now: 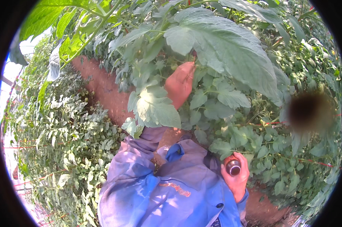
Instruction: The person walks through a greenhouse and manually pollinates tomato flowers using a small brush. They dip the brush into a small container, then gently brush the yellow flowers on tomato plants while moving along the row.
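Note:
My left hand (180, 83) is raised among the tomato foliage, its fingers pinched on a thin stick (194, 59). The stick's upper end meets something dark under a large tomato leaf (216, 39); I cannot tell whether that is its tip. A lower leaf (156, 106) covers part of my left wrist. Low on the right, beside my blue jacket (185, 187), my right hand (240, 178) is wrapped around a small dark bottle (233, 167). The bottle's round mouth faces up towards me, and its contents are too dark to make out.
Dense tomato plants (273, 159) crowd the right side, and another row (69, 136) with small green fruit stands at left. A bare soil path (103, 85) runs between them. Red strings (273, 123) cross the plants. A leafy stem (94, 34) hangs close at upper left.

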Demonstrator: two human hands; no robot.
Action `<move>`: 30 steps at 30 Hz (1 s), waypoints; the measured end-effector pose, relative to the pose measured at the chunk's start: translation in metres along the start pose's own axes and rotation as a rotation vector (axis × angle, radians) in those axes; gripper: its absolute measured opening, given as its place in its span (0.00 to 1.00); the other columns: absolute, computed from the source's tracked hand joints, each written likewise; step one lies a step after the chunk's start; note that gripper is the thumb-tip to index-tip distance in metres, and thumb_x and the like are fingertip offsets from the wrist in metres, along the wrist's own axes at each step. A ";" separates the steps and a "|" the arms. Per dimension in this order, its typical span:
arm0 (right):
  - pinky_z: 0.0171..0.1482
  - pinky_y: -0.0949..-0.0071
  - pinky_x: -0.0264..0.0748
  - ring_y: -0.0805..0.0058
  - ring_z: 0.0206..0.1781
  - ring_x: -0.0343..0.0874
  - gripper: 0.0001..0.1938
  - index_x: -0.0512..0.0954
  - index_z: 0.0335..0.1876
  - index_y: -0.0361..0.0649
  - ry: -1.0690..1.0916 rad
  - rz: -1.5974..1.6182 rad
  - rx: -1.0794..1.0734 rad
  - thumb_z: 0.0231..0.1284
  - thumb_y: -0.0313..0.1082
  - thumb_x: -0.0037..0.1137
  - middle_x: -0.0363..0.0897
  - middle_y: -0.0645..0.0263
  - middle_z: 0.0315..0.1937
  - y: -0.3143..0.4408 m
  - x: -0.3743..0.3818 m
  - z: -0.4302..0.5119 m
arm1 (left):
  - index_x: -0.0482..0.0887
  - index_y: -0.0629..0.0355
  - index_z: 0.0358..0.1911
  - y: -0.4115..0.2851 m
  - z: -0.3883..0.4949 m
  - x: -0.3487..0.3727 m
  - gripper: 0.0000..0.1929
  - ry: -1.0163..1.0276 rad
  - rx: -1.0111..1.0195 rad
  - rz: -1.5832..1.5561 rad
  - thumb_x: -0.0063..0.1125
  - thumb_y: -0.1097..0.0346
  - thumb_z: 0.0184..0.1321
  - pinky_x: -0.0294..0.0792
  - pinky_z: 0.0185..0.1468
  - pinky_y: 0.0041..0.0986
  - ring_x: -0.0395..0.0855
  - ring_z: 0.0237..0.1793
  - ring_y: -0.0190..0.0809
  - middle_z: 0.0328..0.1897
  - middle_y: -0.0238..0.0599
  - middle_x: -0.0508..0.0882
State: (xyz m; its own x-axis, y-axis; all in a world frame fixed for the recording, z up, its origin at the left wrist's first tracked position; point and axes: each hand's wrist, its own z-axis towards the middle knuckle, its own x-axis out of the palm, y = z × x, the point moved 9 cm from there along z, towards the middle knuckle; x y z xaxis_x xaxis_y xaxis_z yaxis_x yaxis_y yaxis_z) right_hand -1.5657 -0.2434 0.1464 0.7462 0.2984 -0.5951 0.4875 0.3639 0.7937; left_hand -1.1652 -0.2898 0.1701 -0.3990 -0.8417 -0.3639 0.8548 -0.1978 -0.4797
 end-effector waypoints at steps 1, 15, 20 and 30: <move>0.68 0.57 0.85 0.47 0.65 0.89 0.35 0.80 0.66 0.36 0.000 -0.005 -0.003 0.50 0.27 0.87 0.86 0.47 0.65 0.000 0.000 0.000 | 0.89 0.63 0.55 0.008 -0.006 0.000 0.10 0.018 -0.040 0.022 0.71 0.76 0.74 0.81 0.43 0.36 0.93 0.41 0.56 0.48 0.51 0.93; 0.69 0.57 0.85 0.47 0.65 0.88 0.35 0.80 0.66 0.35 0.001 -0.016 0.002 0.50 0.27 0.86 0.85 0.46 0.65 -0.001 0.006 0.000 | 0.87 0.62 0.53 0.002 0.013 0.001 0.13 0.063 -0.224 0.025 0.73 0.78 0.68 0.82 0.40 0.45 0.90 0.39 0.61 0.43 0.52 0.91; 0.69 0.57 0.85 0.47 0.65 0.88 0.35 0.80 0.66 0.36 0.002 -0.004 0.021 0.50 0.27 0.87 0.85 0.46 0.65 -0.004 0.008 0.000 | 0.86 0.62 0.51 -0.002 -0.007 0.011 0.12 0.058 0.276 0.347 0.73 0.78 0.67 0.84 0.42 0.47 0.91 0.41 0.62 0.47 0.55 0.90; 0.70 0.56 0.84 0.46 0.65 0.88 0.35 0.80 0.66 0.35 -0.004 -0.023 0.020 0.51 0.27 0.86 0.85 0.46 0.65 -0.005 0.008 -0.006 | 0.86 0.63 0.57 -0.016 -0.011 -0.007 0.16 -0.034 0.147 0.187 0.73 0.77 0.69 0.86 0.45 0.44 0.93 0.44 0.61 0.53 0.51 0.92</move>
State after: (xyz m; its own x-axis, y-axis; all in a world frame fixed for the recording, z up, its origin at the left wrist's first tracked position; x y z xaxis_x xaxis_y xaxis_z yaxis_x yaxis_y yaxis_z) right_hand -1.5649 -0.2378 0.1370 0.7366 0.2868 -0.6125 0.5131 0.3530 0.7824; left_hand -1.1802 -0.2753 0.1715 -0.2204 -0.8864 -0.4072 0.9529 -0.1064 -0.2841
